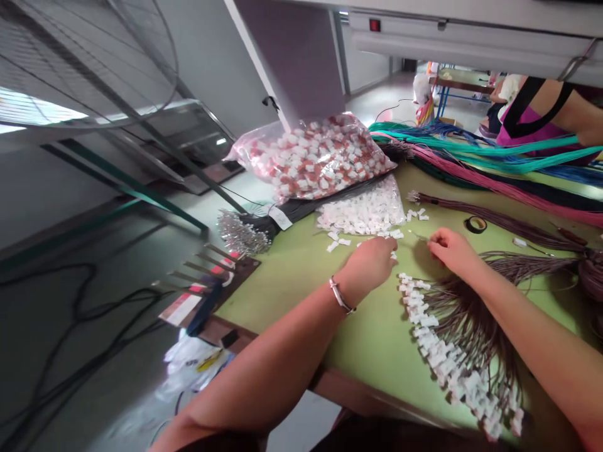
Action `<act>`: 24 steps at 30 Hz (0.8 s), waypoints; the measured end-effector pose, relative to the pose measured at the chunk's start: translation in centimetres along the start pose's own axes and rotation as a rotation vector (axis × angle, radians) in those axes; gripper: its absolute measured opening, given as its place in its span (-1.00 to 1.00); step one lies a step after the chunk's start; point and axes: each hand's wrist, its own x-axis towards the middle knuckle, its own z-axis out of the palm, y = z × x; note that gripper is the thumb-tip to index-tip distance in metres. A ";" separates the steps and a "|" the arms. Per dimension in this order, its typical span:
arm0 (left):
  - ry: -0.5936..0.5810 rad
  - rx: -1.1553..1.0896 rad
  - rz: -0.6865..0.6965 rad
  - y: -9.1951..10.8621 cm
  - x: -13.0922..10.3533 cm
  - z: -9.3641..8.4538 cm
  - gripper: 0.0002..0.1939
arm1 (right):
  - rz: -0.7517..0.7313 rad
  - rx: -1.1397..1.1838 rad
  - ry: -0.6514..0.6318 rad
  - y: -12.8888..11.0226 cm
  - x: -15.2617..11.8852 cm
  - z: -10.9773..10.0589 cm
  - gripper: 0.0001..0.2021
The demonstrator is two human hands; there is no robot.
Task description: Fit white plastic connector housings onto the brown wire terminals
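My left hand [372, 267] is closed at the fingertips, low over the green tabletop among loose white plastic connectors [340, 241]. What is between its fingers, if anything, is hidden. Just to the right, my right hand [451, 252] pinches a thin wire [418, 236], whose tip points left toward my left hand. Below my hands, a row of brown wires [464, 307] fans out, with white connectors [440, 355] on their ends. Behind my left hand lies a clear bag of white connectors [365, 207].
A large bag of white and reddish-brown parts [320, 157] sits at the back. Black wires with metal tips [242, 232] lie left, near a pronged fixture [207, 276]. Black tape [475, 225] and coloured wire bundles [499, 157] lie right. A person's arm [560, 113] reaches in behind them.
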 end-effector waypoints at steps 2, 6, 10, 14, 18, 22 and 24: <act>-0.013 0.008 0.021 0.0 0.0 0.7 -0.84 | 0.048 0.080 0.030 0.4 -0.8 0.7 -0.86; 0.030 -0.132 0.056 -0.2 0.2 0.5 -0.83 | 0.096 0.222 0.054 0.8 -1.2 1.4 -0.81; 0.007 -0.519 -0.094 -0.3 0.6 0.1 -0.87 | 0.101 0.302 0.065 0.5 -1.3 1.3 -0.83; -0.092 -0.916 -0.215 -0.1 1.1 1.1 -0.85 | 0.075 0.284 0.057 0.3 -1.5 1.5 -0.82; -0.072 -0.988 -0.188 0.2 1.1 2.0 -0.79 | 0.022 0.245 0.068 0.5 -1.6 1.7 -0.84; -0.025 -0.867 -0.214 0.4 0.9 2.1 -0.87 | -0.033 0.152 0.037 0.9 -1.6 2.0 -0.86; -0.026 -0.831 -0.207 0.4 0.8 2.1 -0.90 | -0.095 0.076 -0.002 1.1 -1.6 2.0 -0.87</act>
